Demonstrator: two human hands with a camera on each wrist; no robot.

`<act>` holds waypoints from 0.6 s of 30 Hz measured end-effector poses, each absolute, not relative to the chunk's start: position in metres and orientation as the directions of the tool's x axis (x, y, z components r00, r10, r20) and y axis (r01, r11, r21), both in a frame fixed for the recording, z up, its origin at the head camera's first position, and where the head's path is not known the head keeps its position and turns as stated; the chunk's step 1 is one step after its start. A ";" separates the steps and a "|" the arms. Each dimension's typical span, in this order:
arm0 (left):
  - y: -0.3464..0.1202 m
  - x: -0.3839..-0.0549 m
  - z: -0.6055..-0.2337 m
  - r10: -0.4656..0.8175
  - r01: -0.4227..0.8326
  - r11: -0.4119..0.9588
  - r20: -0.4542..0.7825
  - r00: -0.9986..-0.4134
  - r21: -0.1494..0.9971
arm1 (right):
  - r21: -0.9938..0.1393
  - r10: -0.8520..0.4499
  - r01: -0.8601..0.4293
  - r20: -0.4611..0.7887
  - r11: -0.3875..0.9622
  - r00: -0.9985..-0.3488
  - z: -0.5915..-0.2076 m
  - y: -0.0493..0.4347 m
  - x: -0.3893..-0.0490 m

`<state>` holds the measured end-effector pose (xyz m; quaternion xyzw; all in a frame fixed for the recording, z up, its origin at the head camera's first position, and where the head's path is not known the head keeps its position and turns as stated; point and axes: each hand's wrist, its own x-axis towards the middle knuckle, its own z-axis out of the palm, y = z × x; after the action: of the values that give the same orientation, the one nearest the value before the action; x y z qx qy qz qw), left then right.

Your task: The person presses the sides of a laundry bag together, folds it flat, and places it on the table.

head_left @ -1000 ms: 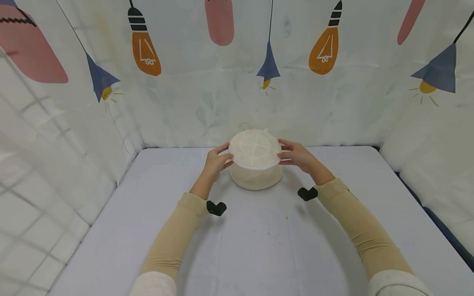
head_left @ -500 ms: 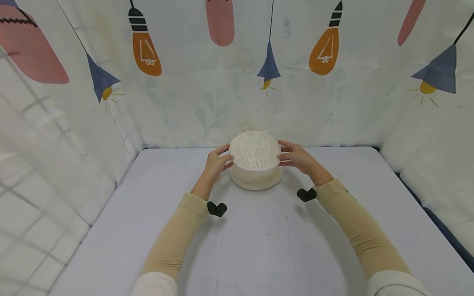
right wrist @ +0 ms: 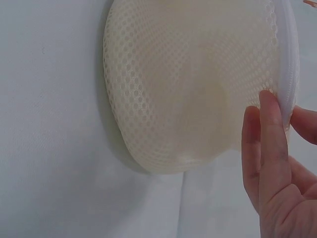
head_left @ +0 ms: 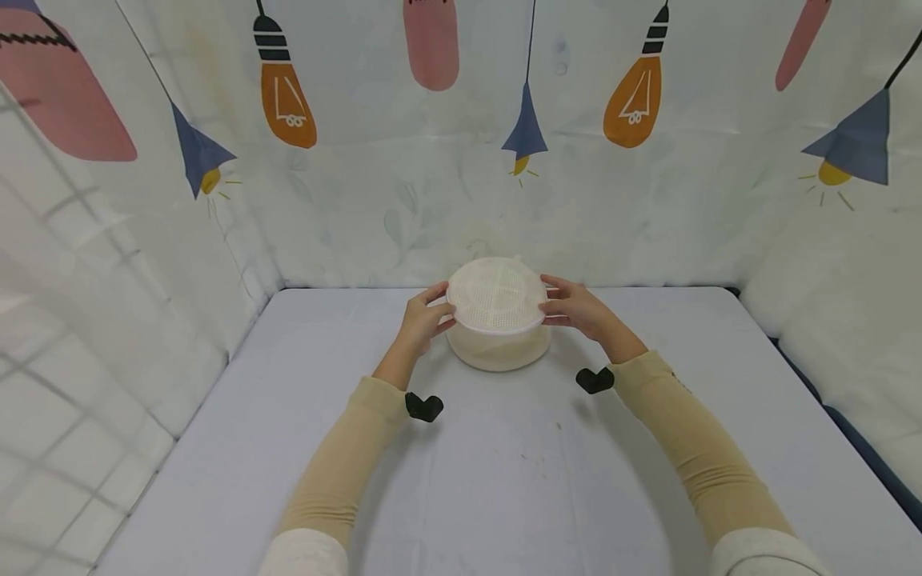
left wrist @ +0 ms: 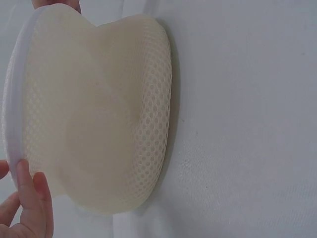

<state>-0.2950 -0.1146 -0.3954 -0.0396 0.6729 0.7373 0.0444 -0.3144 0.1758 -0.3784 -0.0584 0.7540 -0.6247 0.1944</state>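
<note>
A round, cream mesh laundry bag (head_left: 499,350) with a white band around its top rim stands at the far middle of the table. My left hand (head_left: 423,317) pinches the rim on the left side, thumb and fingers on either side of the white band (left wrist: 16,124). Opposite it, my right hand (head_left: 585,310) pinches the rim on the right. The bag's mesh side (right wrist: 163,94) bulges and folds inward between top and base in both wrist views. Its base rests on the tabletop, and the top disc tilts toward me.
The table (head_left: 497,480) has a white cover with a few small specks. Behind it hangs a white curtain (head_left: 346,200) printed with lamps and bulbs, close past the bag. Dark heart-shaped pieces (head_left: 425,408) sit at both cuffs.
The bag's top has sunk a few pixels in the head view, and both hands have moved with it. Their grip on the rim looks the same.
</note>
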 end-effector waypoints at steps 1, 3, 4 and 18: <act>-0.114 -0.295 -0.396 0.010 -0.120 -0.090 -0.120 -0.993 0.989 | -0.965 -0.332 0.156 -0.220 0.211 -0.917 -0.379 0.176 -0.315; -0.114 -0.295 -0.396 0.007 -0.124 -0.092 -0.124 -0.992 0.988 | -0.966 -0.337 0.157 -0.220 0.206 -0.915 -0.380 0.176 -0.315; -0.114 -0.295 -0.396 0.006 -0.125 -0.092 -0.125 -0.992 0.988 | -0.967 -0.338 0.159 -0.221 0.202 -0.915 -0.381 0.176 -0.316; -0.113 -0.293 -0.397 0.007 -0.134 -0.102 -0.134 -0.991 0.986 | -0.969 -0.350 0.175 -0.226 0.174 -0.909 -0.386 0.177 -0.318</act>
<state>-0.2932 -0.1134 -0.3974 -0.0477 0.6683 0.7408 0.0475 -0.3175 0.1769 -0.3861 -0.0596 0.7381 -0.6400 0.2051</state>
